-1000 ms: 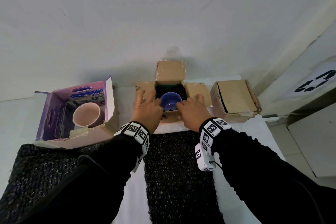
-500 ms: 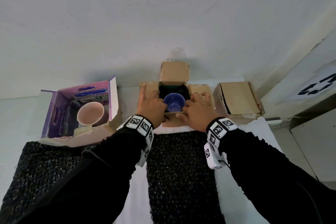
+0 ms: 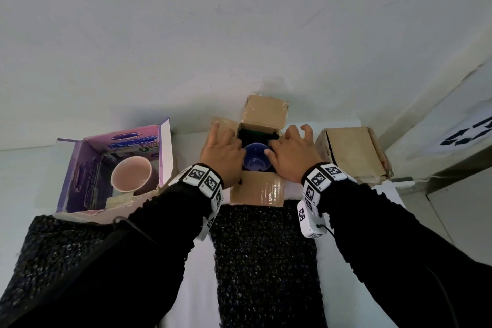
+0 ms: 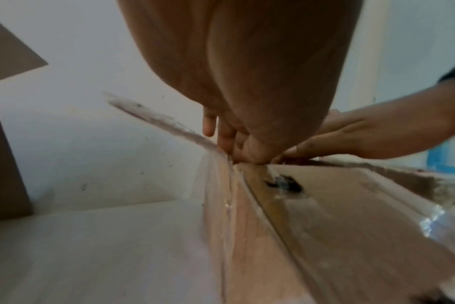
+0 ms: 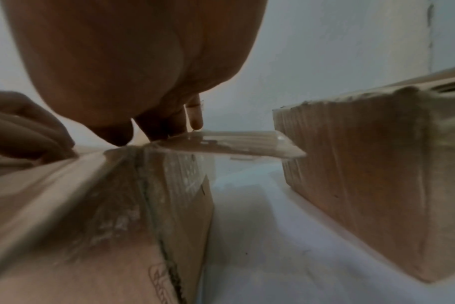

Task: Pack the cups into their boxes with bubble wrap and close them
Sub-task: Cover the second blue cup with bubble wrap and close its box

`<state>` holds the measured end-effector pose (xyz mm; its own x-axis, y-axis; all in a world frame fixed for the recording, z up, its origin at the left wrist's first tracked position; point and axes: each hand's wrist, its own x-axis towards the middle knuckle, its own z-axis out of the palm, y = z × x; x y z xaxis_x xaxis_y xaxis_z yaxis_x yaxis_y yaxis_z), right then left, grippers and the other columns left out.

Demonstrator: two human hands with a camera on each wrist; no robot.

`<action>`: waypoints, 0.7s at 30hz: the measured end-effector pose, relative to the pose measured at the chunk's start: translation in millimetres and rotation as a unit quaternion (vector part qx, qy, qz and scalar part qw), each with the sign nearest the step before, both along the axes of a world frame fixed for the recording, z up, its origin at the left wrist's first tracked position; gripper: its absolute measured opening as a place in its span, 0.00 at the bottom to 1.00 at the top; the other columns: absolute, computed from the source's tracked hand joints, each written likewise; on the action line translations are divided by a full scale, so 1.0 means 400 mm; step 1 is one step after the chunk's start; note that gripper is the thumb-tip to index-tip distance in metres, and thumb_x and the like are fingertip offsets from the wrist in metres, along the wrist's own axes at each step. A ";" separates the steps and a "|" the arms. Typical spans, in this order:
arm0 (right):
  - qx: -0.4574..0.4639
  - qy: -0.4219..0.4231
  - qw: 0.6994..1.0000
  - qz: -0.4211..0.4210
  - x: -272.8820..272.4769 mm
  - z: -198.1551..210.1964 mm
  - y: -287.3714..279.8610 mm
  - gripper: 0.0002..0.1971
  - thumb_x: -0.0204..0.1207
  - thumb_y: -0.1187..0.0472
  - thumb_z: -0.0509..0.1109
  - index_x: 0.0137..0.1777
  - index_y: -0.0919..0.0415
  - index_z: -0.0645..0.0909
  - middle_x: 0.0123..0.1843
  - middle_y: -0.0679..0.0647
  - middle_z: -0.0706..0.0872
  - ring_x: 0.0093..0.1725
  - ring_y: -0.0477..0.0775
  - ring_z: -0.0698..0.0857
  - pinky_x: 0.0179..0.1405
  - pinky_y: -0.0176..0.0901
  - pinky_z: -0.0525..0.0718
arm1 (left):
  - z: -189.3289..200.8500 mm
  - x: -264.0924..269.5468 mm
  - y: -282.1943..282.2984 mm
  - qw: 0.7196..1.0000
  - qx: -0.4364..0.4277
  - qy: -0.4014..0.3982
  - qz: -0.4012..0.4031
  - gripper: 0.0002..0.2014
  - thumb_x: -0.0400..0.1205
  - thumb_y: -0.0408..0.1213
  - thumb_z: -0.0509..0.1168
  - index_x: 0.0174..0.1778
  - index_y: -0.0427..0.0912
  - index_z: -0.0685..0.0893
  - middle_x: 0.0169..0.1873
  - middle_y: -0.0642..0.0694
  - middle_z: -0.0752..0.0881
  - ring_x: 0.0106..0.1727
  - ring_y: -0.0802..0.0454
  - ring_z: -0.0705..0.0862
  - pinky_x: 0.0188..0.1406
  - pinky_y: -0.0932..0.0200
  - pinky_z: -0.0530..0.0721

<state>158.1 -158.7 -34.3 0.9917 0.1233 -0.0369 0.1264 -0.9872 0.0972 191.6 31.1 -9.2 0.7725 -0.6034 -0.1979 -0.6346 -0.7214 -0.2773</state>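
Observation:
A blue cup [image 3: 256,160] sits in the open middle cardboard box [image 3: 257,190], on black bubble wrap [image 3: 257,134] that lines the inside. My left hand [image 3: 221,150] lies on the box's left flap [image 3: 225,125] with straight fingers and its thumb at the rim. My right hand [image 3: 290,152] lies on the right flap, its fingers slightly bent and its thumb tip at the cup's edge. In the left wrist view the fingers [image 4: 222,137] press the flap down. In the right wrist view the fingers [image 5: 192,117] rest on the taped flap [image 5: 234,144].
A pink cup [image 3: 131,173] lies in an open purple box [image 3: 80,176] on the left. A closed cardboard box [image 3: 351,152] stands on the right, close to the middle box. Black bubble wrap sheets [image 3: 266,261] lie on the white table in front of the boxes. The wall is right behind.
Both hands have slid forward and apart from the box's near edge onto the side flaps. The near flap now shows, lying towards me.

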 end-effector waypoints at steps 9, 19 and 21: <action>0.000 0.006 1.000 0.004 0.034 -0.018 -0.007 0.19 0.86 0.48 0.51 0.59 0.50 0.84 0.64 0.48 0.78 0.69 0.57 0.65 0.66 0.61 0.52 | -0.046 -0.008 0.014 0.998 -0.060 0.009 0.015 0.46 0.68 0.77 0.33 0.56 0.52 0.85 0.51 0.55 0.84 0.71 0.46 0.67 0.76 0.30 0.40; 0.355 -0.119 0.923 -0.086 -0.235 -0.104 -0.050 0.13 0.77 0.55 0.69 0.32 0.56 0.72 0.31 0.49 0.77 0.32 0.52 0.76 0.35 0.43 0.72 | -0.074 -0.146 0.036 0.984 -0.172 -0.046 -0.004 0.23 0.79 0.61 0.56 0.62 0.50 0.80 0.60 0.51 0.81 0.62 0.46 0.74 0.66 0.45 0.68; 0.317 -0.049 0.941 -0.104 -0.284 -0.145 -0.041 0.08 0.76 0.52 0.70 0.43 0.55 0.79 0.43 0.53 0.83 0.43 0.55 0.80 0.42 0.49 0.80 | -0.087 -0.186 0.044 0.976 -0.214 -0.032 -0.003 0.26 0.77 0.58 0.61 0.68 0.48 0.77 0.64 0.50 0.79 0.63 0.45 0.76 0.63 0.47 0.72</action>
<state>44.6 -175.3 -92.2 0.9915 -0.1082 0.0718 -0.0556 -0.8534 -0.5182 117.2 48.5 -44.1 0.7708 -0.6253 0.1223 -0.6308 -0.7759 0.0085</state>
